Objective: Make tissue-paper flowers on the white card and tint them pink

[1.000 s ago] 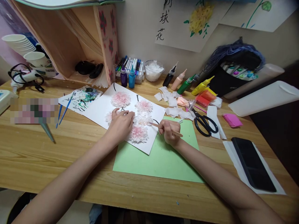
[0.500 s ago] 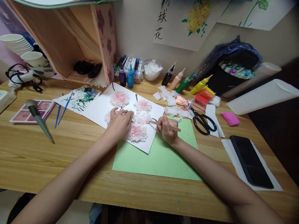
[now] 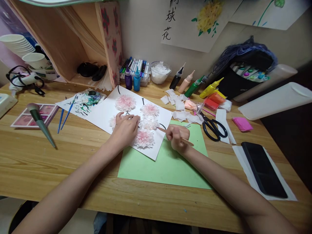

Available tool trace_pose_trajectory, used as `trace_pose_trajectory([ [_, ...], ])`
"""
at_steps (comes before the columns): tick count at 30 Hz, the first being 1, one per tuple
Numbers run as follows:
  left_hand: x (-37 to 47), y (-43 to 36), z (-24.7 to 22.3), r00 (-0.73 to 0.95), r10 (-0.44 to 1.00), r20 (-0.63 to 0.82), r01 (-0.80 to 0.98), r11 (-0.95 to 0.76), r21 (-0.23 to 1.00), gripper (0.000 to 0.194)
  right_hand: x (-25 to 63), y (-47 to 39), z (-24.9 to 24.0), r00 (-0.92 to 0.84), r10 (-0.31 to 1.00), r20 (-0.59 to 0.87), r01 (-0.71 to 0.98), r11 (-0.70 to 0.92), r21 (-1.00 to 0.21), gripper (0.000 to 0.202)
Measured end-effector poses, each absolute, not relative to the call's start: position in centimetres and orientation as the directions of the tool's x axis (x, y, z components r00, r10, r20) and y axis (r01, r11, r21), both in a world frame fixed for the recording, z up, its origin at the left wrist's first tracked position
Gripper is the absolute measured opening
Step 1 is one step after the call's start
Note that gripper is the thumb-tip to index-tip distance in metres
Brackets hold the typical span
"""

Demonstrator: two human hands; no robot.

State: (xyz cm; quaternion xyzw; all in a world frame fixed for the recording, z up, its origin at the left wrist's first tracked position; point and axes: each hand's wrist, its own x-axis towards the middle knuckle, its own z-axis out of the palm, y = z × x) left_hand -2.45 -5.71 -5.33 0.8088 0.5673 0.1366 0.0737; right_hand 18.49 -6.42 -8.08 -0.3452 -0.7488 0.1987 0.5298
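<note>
My left hand (image 3: 125,130) lies palm down on a white sheet of paper (image 3: 99,118), its fingers resting among pink-and-white ruffled paper flowers (image 3: 145,139). Parts of the flowers under it are hidden. My right hand (image 3: 177,136) is closed around a flat wooden craft stick (image 3: 187,142). The stick's far tip points at the whitish flower (image 3: 149,123) at the sheet's right side; whether it touches cannot be made out. Short dark painted stems run from the flowers. Beneath the white sheet is a green sheet (image 3: 165,172).
Black scissors (image 3: 212,126), torn white tissue pieces (image 3: 179,104) and paint bottles (image 3: 175,78) stand or lie to the right. A phone (image 3: 263,169) rests at the right edge. To the left are paintbrushes (image 3: 67,113), a makeup brush (image 3: 41,125) and a paint-smeared sheet (image 3: 84,104).
My right hand has shifted slightly right and turned, and the stick now slants more steeply, its near end lower. My left hand stays in place on the paper.
</note>
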Motion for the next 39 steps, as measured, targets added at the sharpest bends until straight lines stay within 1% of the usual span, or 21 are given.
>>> trace_pose_trajectory([
  [3, -2.5, -5.8, -5.2, 0.322, 0.937, 0.135, 0.896, -0.347, 0.278, 0.030, 18.6, -6.7, -8.0, -0.217, 0.686, 0.695, 0.256, 0.726, -0.638, 0.050],
  [5, -2.5, -5.8, -5.2, 0.322, 0.938, 0.132, 0.895, -0.347, 0.280, 0.031, 18.5, -6.7, -8.0, -0.287, 0.640, 0.713, 0.247, 0.768, -0.590, 0.048],
  [7, -2.5, -5.8, -5.2, 0.319, 0.938, 0.134, 0.896, -0.345, 0.280, 0.031, 18.4, -6.5, -7.9, -0.354, 0.610, 0.709, 0.273, 0.793, -0.545, 0.046],
  [9, -2.5, -5.8, -5.2, 0.319, 0.937, 0.141, 0.895, -0.347, 0.280, 0.031, 18.4, -6.4, -7.9, -0.375, 0.618, 0.691, 0.318, 0.786, -0.531, 0.046],
  [11, -2.4, -5.8, -5.3, 0.322, 0.935, 0.148, 0.893, -0.352, 0.280, 0.031, 18.3, -6.2, -7.9, -0.367, 0.648, 0.668, 0.359, 0.761, -0.541, 0.046],
  [16, -2.4, -5.8, -5.3, 0.322, 0.936, 0.144, 0.896, -0.350, 0.272, 0.032, 18.2, -6.0, -8.1, -0.361, 0.681, 0.637, 0.398, 0.730, -0.555, 0.049],
  [18, -2.4, -5.8, -5.3, 0.323, 0.936, 0.140, 0.895, -0.350, 0.277, 0.032, 18.1, -6.0, -8.1, -0.332, 0.716, 0.614, 0.405, 0.697, -0.592, 0.050],
  [19, -2.4, -5.8, -5.3, 0.324, 0.936, 0.138, 0.894, -0.351, 0.281, 0.032, 18.0, -5.9, -8.1, -0.302, 0.749, 0.590, 0.406, 0.661, -0.631, 0.051],
  [22, -2.5, -5.8, -5.2, 0.324, 0.936, 0.138, 0.891, -0.351, 0.287, 0.031, 17.7, -5.8, -8.2, -0.171, 0.887, 0.428, 0.363, 0.461, -0.810, 0.054],
  [24, -2.5, -5.7, -5.2, 0.324, 0.936, 0.139, 0.892, -0.351, 0.283, 0.031, 17.6, -5.8, -8.2, -0.123, 0.938, 0.325, 0.286, 0.348, -0.893, 0.055],
  [25, -2.5, -5.7, -5.2, 0.324, 0.936, 0.141, 0.893, -0.351, 0.282, 0.030, 17.7, -5.9, -8.1, -0.120, 0.941, 0.315, 0.251, 0.336, -0.908, 0.055],
  [26, -2.5, -5.7, -5.2, 0.324, 0.936, 0.141, 0.892, -0.352, 0.283, 0.030, 17.9, -5.9, -8.1, -0.119, 0.935, 0.334, 0.222, 0.353, -0.909, 0.055],
  [28, -2.5, -5.7, -5.2, 0.326, 0.935, 0.140, 0.889, -0.353, 0.290, 0.029, 18.6, -5.8, -7.8, -0.101, 0.902, 0.420, 0.191, 0.431, -0.882, 0.056],
  [30, -2.5, -5.7, -5.1, 0.327, 0.935, 0.140, 0.886, -0.355, 0.300, 0.029, 19.9, -5.4, -7.5, -0.030, 0.855, 0.517, 0.228, 0.509, -0.830, 0.054],
  [32, -2.6, -5.7, -5.1, 0.324, 0.936, 0.141, 0.885, -0.352, 0.305, 0.029, 21.6, -4.5, -7.2, 0.057, 0.806, 0.589, 0.366, 0.532, -0.763, 0.045],
  [34, -2.6, -5.8, -5.1, 0.319, 0.937, 0.145, 0.885, -0.349, 0.307, 0.028, 23.2, -3.3, -7.1, 0.096, 0.782, 0.616, 0.563, 0.467, -0.681, 0.026],
  [35, -2.6, -5.8, -5.1, 0.317, 0.937, 0.145, 0.886, -0.347, 0.307, 0.028, 23.9, -2.8, -7.2, 0.071, 0.781, 0.620, 0.630, 0.447, -0.635, 0.021],
  [36, -2.6, -5.8, -5.1, 0.317, 0.938, 0.142, 0.887, -0.346, 0.307, 0.028, 24.4, -2.3, -7.3, 0.021, 0.790, 0.613, 0.665, 0.447, -0.598, 0.020],
  [39, -2.6, -5.8, -5.1, 0.314, 0.940, 0.133, 0.888, -0.340, 0.309, 0.029, 24.7, -1.4, -8.1, -0.126, 0.834, 0.537, 0.717, 0.451, -0.532, 0.023],
])
